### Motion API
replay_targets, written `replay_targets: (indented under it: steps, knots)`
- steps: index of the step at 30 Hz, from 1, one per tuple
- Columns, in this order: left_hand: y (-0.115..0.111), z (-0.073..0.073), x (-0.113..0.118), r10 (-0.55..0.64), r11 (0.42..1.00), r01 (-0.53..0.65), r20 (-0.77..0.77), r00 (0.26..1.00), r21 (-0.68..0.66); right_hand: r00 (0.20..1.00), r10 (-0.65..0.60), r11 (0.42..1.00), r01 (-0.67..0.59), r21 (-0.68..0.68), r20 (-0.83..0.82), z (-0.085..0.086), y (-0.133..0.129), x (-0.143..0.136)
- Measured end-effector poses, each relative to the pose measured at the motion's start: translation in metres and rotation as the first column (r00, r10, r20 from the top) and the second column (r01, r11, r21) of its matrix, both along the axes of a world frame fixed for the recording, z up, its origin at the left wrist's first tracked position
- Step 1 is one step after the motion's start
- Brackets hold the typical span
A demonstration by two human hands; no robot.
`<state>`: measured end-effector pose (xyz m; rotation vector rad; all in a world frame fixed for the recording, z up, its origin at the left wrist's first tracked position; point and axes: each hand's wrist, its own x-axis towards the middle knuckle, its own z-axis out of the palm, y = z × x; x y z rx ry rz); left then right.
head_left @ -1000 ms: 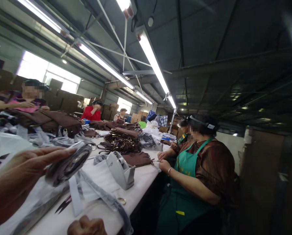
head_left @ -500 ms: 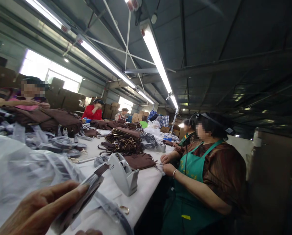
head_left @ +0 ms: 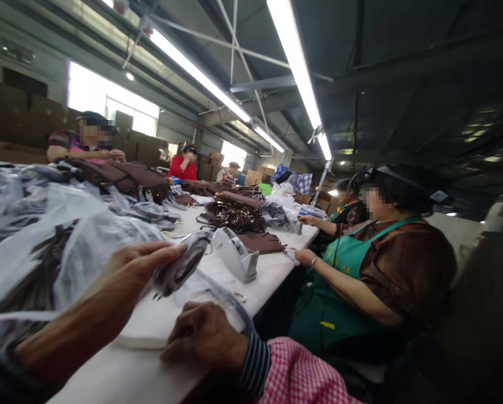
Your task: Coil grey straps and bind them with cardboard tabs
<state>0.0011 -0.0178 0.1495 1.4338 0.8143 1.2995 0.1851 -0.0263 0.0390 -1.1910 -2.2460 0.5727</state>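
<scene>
My left hand (head_left: pixel 136 269) grips a coiled strap (head_left: pixel 182 264), dark brown under clear plastic wrap, and holds it raised over the white table (head_left: pixel 150 320). My right hand (head_left: pixel 205 336) rests low near the table's front edge with its fingers curled; what they hold, if anything, is hidden. Beyond it a plastic-wrapped strap (head_left: pixel 230 300) runs across the tabletop and over the edge. A gold-coloured ring (head_left: pixel 239 297) lies beside that strap. Past my left hand stands a grey tape dispenser (head_left: pixel 238 258).
Clear plastic bags (head_left: pixel 104 247) and wrapped straps heap up on the left. Brown bags (head_left: pixel 234 207) with gold-coloured hardware are piled farther along. At the right sits a co-worker in a green apron (head_left: pixel 335 280), hands at the table edge. Other people sit across the table.
The view has tilted down and swung left. My left hand has turned the strap so its coil shows. My right hand has come fully into view from the bottom edge.
</scene>
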Motion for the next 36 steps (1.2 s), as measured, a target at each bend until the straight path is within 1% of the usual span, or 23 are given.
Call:
replay_targets:
  steps: [2, 4, 6, 8, 10, 11, 13, 16, 17, 18, 19, 20, 21, 22, 23, 24, 25, 26, 27, 28, 29, 32, 36]
  knots:
    - [-0.004, 0.01, -0.002, -0.005, 1.0, 0.005, 0.028, 1.0, -0.003, 0.989, -0.055, 0.997, 0.046, -0.066, -0.136, -0.001, -0.005, 0.001]
    - [-0.003, 0.014, -0.004, 0.007, 1.0, -0.009, 0.051, 0.999, 0.025, 0.978, -0.07, 0.997, 0.062, -0.046, -0.198, -0.003, -0.008, -0.001]
    - [-0.001, 0.012, -0.006, 0.008, 0.999, -0.011, 0.067, 0.998, 0.038, 0.975, -0.075, 0.996, 0.081, 0.022, -0.21, -0.002, -0.011, -0.004]
    - [0.002, 0.008, -0.008, -0.001, 1.0, -0.001, 0.074, 0.997, 0.015, 0.971, -0.096, 0.99, 0.116, 0.078, -0.218, 0.005, -0.014, -0.003]
    - [0.004, 0.005, -0.01, -0.013, 1.0, 0.015, 0.076, 0.997, -0.024, 0.949, -0.147, 0.983, 0.172, 0.066, -0.279, 0.014, -0.019, 0.003]
    - [0.005, 0.005, -0.01, -0.014, 0.999, 0.017, 0.071, 0.997, -0.035, 0.928, -0.178, 0.98, 0.197, 0.027, -0.329, 0.018, -0.022, 0.008]
    - [0.007, 0.004, -0.012, -0.006, 0.998, 0.01, 0.058, 0.998, -0.06, 0.86, -0.243, 0.97, 0.222, -0.099, -0.448, 0.023, -0.028, 0.022]
    - [0.009, 0.005, -0.013, 0.037, 0.989, -0.033, 0.03, 0.999, -0.146, 0.759, -0.31, 0.945, 0.178, -0.276, -0.573, 0.024, -0.038, 0.043]
    - [0.009, 0.004, -0.012, 0.039, 0.983, -0.034, 0.025, 0.999, -0.183, 0.736, -0.322, 0.939, 0.166, -0.302, -0.595, 0.023, -0.042, 0.048]
    - [0.009, 0.003, -0.012, 0.032, 0.977, -0.027, 0.021, 0.999, -0.213, 0.724, -0.328, 0.938, 0.173, -0.3, -0.607, 0.022, -0.045, 0.052]
    - [0.008, 0.001, -0.01, 0.016, 0.973, -0.013, 0.012, 1.0, -0.232, 0.725, -0.328, 0.942, 0.202, -0.268, -0.605, 0.022, -0.048, 0.054]
    - [0.007, -0.002, -0.008, -0.006, 0.971, 0.006, 0.004, 1.0, -0.241, 0.741, -0.321, 0.947, 0.251, -0.2, -0.59, 0.023, -0.05, 0.055]
    - [0.007, -0.005, -0.006, -0.03, 0.971, 0.029, -0.003, 1.0, -0.239, 0.773, -0.302, 0.948, 0.306, -0.089, -0.558, 0.024, -0.052, 0.055]
    - [0.006, -0.008, -0.004, -0.053, 0.971, 0.049, -0.011, 0.999, -0.235, 0.817, -0.269, 0.936, 0.347, 0.063, -0.511, 0.026, -0.052, 0.054]
    - [0.005, -0.012, -0.003, -0.07, 0.971, 0.064, -0.021, 0.997, -0.229, 0.866, -0.223, 0.903, 0.356, 0.239, -0.448, 0.028, -0.053, 0.053]
    - [0.005, -0.015, -0.001, -0.088, 0.971, 0.079, -0.029, 0.996, -0.224, 0.912, -0.175, 0.851, 0.329, 0.41, -0.371, 0.03, -0.052, 0.051]
    - [0.005, -0.017, 0.0, -0.109, 0.969, 0.099, -0.032, 0.994, -0.226, 0.949, -0.136, 0.783, 0.28, 0.556, -0.286, 0.032, -0.051, 0.05]
    - [0.005, -0.019, 0.001, -0.13, 0.966, 0.119, -0.033, 0.991, -0.229, 0.972, -0.115, 0.71, 0.224, 0.667, -0.204, 0.033, -0.05, 0.05]
    - [0.006, -0.021, 0.001, -0.147, 0.963, 0.135, -0.036, 0.988, -0.232, 0.984, -0.113, 0.647, 0.176, 0.742, -0.135, 0.034, -0.048, 0.05]
    - [0.007, -0.022, 0.001, -0.158, 0.962, 0.146, -0.035, 0.987, -0.229, 0.989, -0.127, 0.6, 0.143, 0.787, -0.083, 0.034, -0.046, 0.05]
    - [0.007, -0.023, 0.001, -0.165, 0.962, 0.153, -0.033, 0.986, -0.227, 0.988, -0.147, 0.566, 0.123, 0.815, -0.047, 0.034, -0.045, 0.051]
    - [0.01, -0.026, 0.001, -0.166, 0.964, 0.156, -0.029, 0.986, -0.214, 0.985, -0.173, 0.499, 0.08, 0.863, 0.008, 0.032, -0.039, 0.051]
    - [0.01, -0.033, 0.004, -0.164, 0.956, 0.154, -0.02, 0.986, -0.249, 0.979, -0.196, 0.395, 0.021, 0.918, 0.062, 0.036, -0.031, 0.041]
